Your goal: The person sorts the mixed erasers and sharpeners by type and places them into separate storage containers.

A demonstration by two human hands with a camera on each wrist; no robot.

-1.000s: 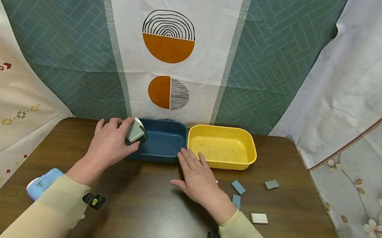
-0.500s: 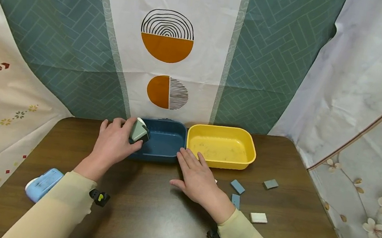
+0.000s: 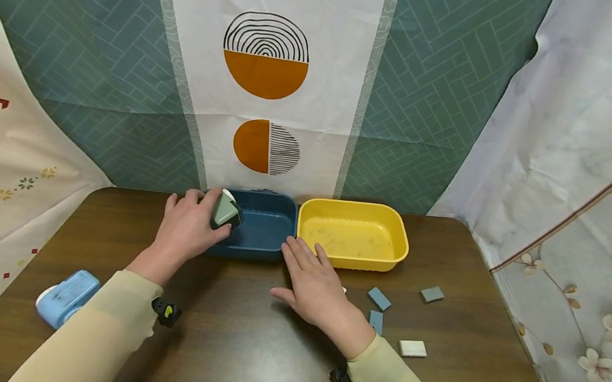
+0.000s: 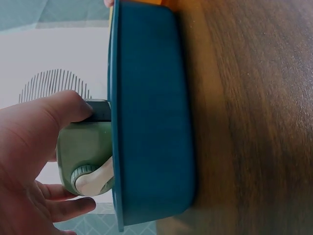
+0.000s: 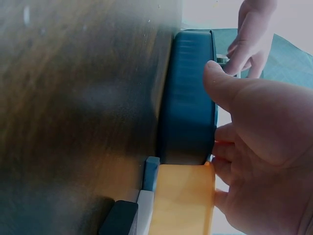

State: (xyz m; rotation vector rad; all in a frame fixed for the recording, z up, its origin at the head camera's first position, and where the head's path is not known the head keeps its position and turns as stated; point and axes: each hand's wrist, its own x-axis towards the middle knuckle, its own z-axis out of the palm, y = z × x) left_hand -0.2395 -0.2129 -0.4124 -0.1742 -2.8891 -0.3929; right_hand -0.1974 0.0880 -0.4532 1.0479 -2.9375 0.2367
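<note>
Shifted green gadget slightly right over blue tub, along far edge of tabletop, clamped by left hand's thumb and fingers; right hand straight-fingered, thumb apart, at tub's near-right corner.

- Head view: looks forward and down from above the table, far enough back for left hand, right hand and patterned cloth.
- Left wrist view: close, low, turned sideways, facing the blue bin.
- Right wrist view: also low and sideways, facing past the yellow bin toward the left hand.
- All three share the blue bin.
</note>
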